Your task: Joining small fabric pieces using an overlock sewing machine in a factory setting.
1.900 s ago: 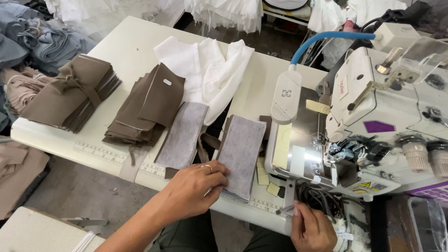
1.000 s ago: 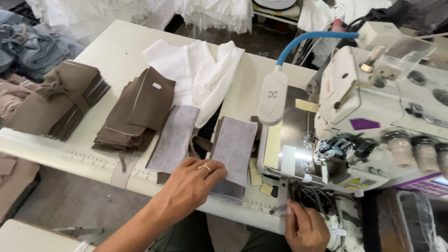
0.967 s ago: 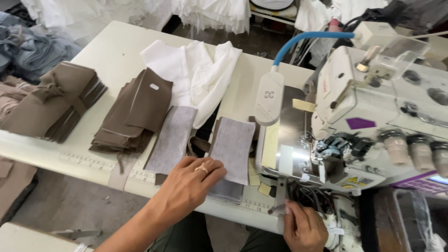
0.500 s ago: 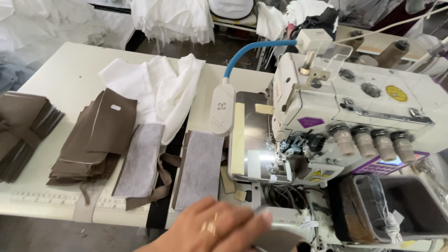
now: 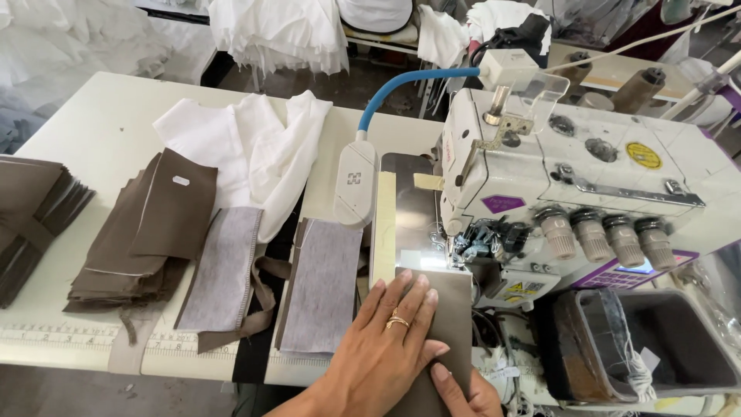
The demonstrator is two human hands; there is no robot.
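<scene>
Head view: left hand [image 5: 386, 347] flat and right hand [image 5: 463, 394] press one brown piece [image 5: 444, 324]; two grey pieces [image 5: 270, 282] beside.

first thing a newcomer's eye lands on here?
The big white industrial sewing machine at right, its lit needle area just beyond the left hand, which presses a flat brown fabric piece on the bed; the right hand grips that piece's near edge. Left of them lie two grey felt-like rectangular panels and a stack of brown cut pieces.

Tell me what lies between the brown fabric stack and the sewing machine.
In the head view, two grey fabric pieces lie between the brown fabric stack and the sewing machine.
</scene>
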